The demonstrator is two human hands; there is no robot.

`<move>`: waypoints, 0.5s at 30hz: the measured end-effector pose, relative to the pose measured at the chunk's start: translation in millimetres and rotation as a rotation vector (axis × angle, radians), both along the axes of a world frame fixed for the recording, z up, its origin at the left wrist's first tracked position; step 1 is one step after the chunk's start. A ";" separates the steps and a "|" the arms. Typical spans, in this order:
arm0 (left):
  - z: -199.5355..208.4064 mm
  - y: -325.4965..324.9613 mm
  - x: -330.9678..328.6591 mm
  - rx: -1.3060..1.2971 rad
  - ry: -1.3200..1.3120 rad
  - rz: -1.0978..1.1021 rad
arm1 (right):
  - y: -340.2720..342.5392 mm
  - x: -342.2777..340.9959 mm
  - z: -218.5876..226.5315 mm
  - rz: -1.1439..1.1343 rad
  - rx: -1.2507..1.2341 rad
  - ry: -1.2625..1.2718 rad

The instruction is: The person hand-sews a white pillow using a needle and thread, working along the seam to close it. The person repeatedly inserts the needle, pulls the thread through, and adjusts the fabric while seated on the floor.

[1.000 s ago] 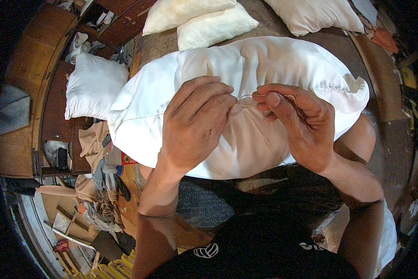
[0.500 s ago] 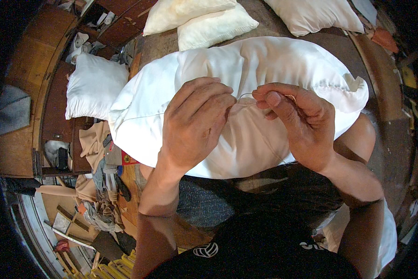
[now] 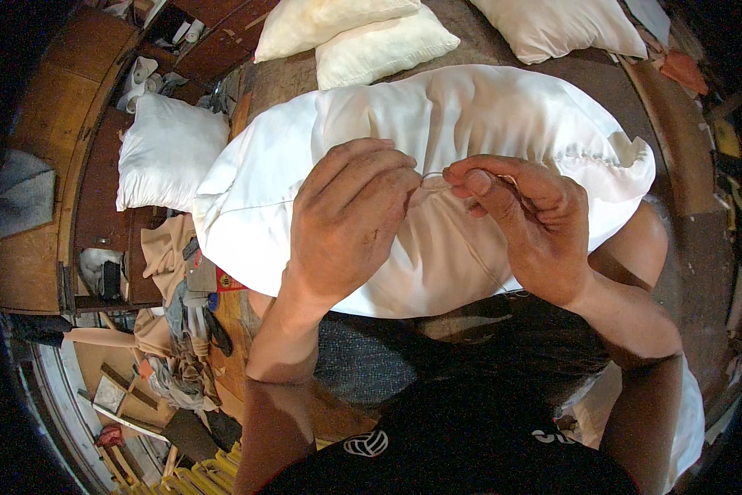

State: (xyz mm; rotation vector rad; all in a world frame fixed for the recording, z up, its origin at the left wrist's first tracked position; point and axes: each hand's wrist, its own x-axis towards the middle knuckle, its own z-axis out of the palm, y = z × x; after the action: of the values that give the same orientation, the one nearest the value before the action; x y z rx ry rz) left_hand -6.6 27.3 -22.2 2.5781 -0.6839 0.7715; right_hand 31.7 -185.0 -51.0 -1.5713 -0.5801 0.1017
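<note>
A large white stuffed pillow (image 3: pixel 371 111) lies across my lap, with a gathered seam near its right end. Above its middle, my left hand (image 3: pixel 350 219) is closed in a pinch, its back toward me and its fingertips mostly hidden. My right hand (image 3: pixel 532 219) pinches with thumb and forefinger a little to the right. Between the two pinches a short piece of thin pale thread (image 3: pixel 434 176) shows, curving from one hand to the other. Whether a needle sits in either pinch I cannot tell.
Two white pillows (image 3: pixel 387 49) overlap at the back, another pillow (image 3: pixel 561 29) lies at the back right. A smaller white pillow (image 3: pixel 169 153) leans by the wooden cabinet (image 3: pixel 33 272) on the left. Below it are heaped cloths (image 3: pixel 189 355) and tools.
My right hand has shifted slightly left and down, closer to the left one. Less thread shows between the fingertips. My left hand has barely moved, and the pillow stays put.
</note>
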 end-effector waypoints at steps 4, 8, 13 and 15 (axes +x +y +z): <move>-1.0 0.1 2.6 0.068 -0.076 -0.028 | -0.8 0.8 -1.1 0.015 -0.026 -0.020; -2.0 -1.7 3.6 0.034 -0.046 -0.054 | -0.5 0.9 0.7 0.121 0.000 0.032; 10.8 -4.1 -6.9 -0.103 0.017 0.031 | 3.1 6.3 -1.3 0.047 0.166 0.177; 16.6 0.0 -17.1 -0.170 0.167 -0.007 | -4.2 14.5 -0.9 0.068 0.158 0.231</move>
State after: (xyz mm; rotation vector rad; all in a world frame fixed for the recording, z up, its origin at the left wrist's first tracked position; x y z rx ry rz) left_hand -23.7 27.3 -5.7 2.4497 -0.5509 0.5772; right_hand 46.2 -189.2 -51.9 -1.3648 -0.4487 0.2783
